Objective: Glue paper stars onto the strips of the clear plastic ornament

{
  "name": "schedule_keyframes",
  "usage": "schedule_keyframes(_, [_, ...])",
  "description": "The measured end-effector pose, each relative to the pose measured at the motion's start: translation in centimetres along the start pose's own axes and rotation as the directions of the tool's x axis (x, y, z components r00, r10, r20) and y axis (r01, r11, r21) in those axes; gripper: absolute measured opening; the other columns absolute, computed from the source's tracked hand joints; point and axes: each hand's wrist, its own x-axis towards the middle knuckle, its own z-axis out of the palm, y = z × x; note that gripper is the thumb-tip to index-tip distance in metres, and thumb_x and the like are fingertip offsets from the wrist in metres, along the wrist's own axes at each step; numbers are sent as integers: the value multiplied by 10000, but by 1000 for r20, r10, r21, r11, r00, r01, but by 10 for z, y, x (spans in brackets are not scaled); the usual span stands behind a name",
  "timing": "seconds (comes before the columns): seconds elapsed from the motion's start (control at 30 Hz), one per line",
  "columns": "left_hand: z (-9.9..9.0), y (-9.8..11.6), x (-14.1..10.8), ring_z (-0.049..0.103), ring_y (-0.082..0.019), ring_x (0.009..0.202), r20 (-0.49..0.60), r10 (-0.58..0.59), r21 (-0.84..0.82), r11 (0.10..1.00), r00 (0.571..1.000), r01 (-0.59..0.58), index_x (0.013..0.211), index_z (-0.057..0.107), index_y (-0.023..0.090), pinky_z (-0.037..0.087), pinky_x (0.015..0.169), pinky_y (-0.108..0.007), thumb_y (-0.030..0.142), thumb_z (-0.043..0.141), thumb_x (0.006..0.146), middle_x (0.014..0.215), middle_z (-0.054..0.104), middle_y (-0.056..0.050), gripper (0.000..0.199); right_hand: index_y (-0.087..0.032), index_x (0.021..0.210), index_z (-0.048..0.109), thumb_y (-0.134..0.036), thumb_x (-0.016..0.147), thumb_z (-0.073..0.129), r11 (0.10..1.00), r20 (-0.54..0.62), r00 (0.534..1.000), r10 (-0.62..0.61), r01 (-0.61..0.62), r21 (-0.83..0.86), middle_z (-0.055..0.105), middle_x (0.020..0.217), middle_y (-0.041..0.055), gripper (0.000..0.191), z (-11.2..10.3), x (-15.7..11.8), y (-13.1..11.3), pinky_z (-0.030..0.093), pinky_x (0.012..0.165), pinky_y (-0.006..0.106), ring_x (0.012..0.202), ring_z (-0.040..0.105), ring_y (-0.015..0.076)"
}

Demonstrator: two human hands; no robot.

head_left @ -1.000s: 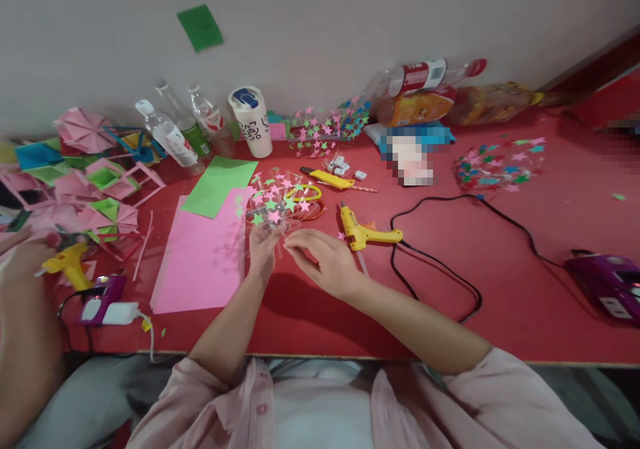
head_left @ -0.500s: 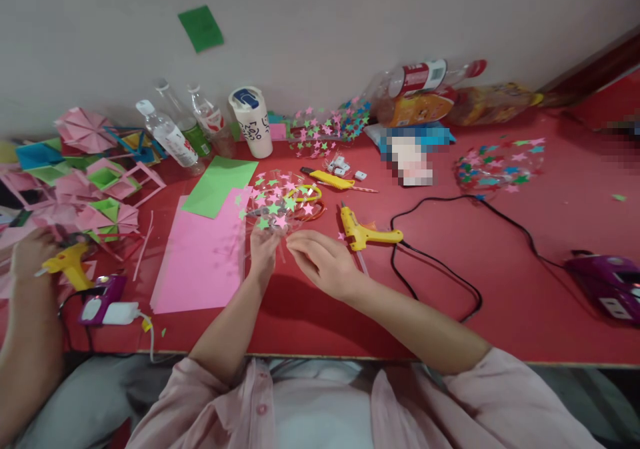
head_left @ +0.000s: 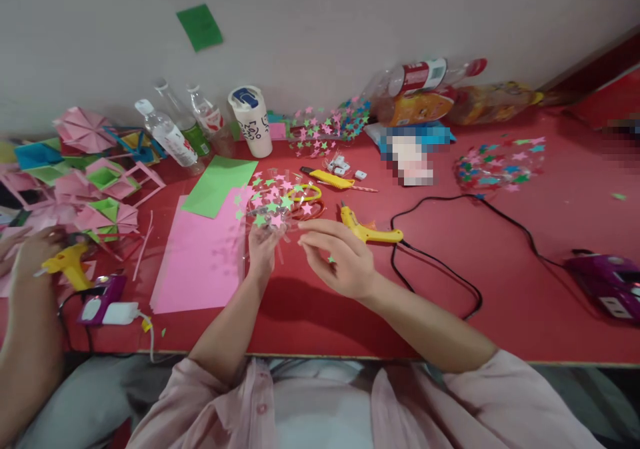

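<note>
Head view: left hand (head_left: 263, 245) grips starred plastic (head_left: 273, 202), flimsy I'd judge, best held near-side, hold unclear in right hand (head_left: 349, 252).

We are working in a craft workshop, by the look of it. A red table (head_left: 560, 222) is running along a plain wall (head_left: 320, 22), and glue guns (head_left: 383, 235), a cutter (head_left: 333, 179) and scissors (head_left: 316, 198) are lying among coloured paper (head_left: 200, 255). Folded shapes (head_left: 85, 130) are crowding one end, bottles (head_left: 173, 141) are lining the wall, we are holding starry plastic (head_left: 274, 203), and a co-worker (head_left: 30, 322) is sharing the table.
</note>
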Motion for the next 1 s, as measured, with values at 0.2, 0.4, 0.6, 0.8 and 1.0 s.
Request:
schedule_keyframes(0.2, [2,1,2,616,-86,594,-16,10,15,1000,1000,-10,628,597,158,474,609,-208,265,843,494,637,653,21,300,-185,894,559,-76,813,534,994,81,994,67,-60,-87,613,668,-15,138,-7,5,0,444,531,188,563,552,79])
schedule_keyframes(0.4, [-3,-2,4,622,-94,583,0,8,-25,1000,1000,-8,638,608,161,492,624,-221,272,865,437,623,658,21,345,-152,969,570,-161,873,519,977,219,958,183,-153,-146,637,631,-25,109,10,-6,2,371,498,185,472,504,60])
schedule_keyframes(0.6, [-2,-4,2,621,-106,586,21,15,-17,1000,1000,-15,688,603,167,506,639,-247,311,852,480,632,643,18,355,-171,969,572,-177,911,471,973,239,946,218,-190,-135,692,705,1,117,15,-11,1,386,535,190,541,584,76])
schedule_keyframes(0.8, [-6,-9,3,614,-103,627,20,23,-4,1000,1000,-23,789,593,185,510,681,-256,315,842,495,704,636,21,407,-170,906,579,-167,928,433,977,240,950,197,-169,-132,696,713,6,149,12,-9,1,394,550,186,585,614,83])
schedule_keyframes(1.0, [-10,-11,3,617,-99,649,42,59,28,998,997,-60,851,572,200,494,656,-227,340,840,511,743,638,19,455,-167,929,582,-158,911,472,977,177,966,187,-165,-132,713,754,13,112,11,-6,3,402,544,183,597,633,84])
